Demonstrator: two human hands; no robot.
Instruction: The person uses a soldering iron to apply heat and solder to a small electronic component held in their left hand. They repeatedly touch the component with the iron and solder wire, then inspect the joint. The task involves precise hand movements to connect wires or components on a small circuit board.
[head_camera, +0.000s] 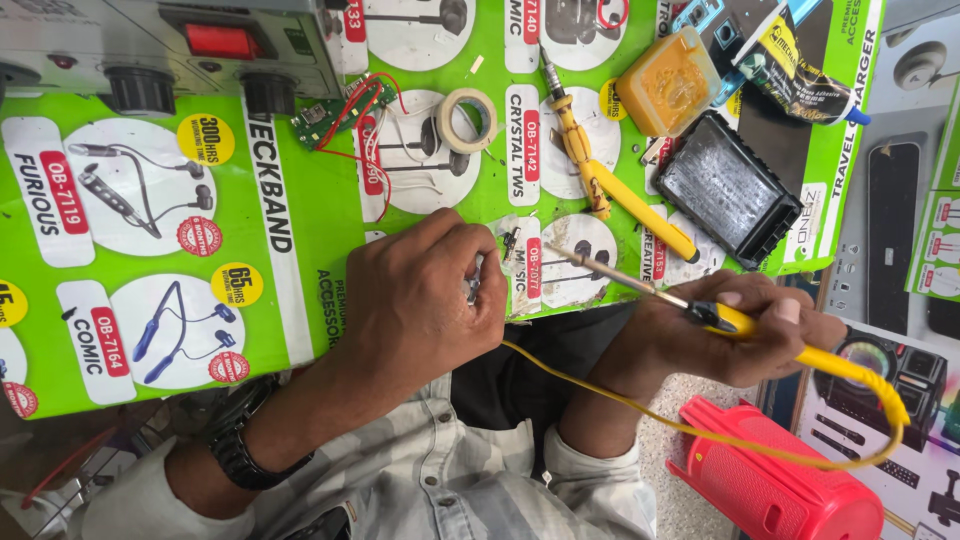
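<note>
The green poster-covered bench ends just under the hands, so both work at its near edge. The left hand is curled shut, pinching a small metal part at that edge. To the part's right, the right hand grips a yellow soldering iron, its thin tip aimed at the part, with open bench between. Beyond the part lie a tape roll, a second yellow iron and a black tray.

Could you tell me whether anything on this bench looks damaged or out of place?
Yes: a bare circuit board lies loose by the power supply, its red wires trailing untidily across the green mat. A second soldering iron lies unholstered near the black tray.
</note>
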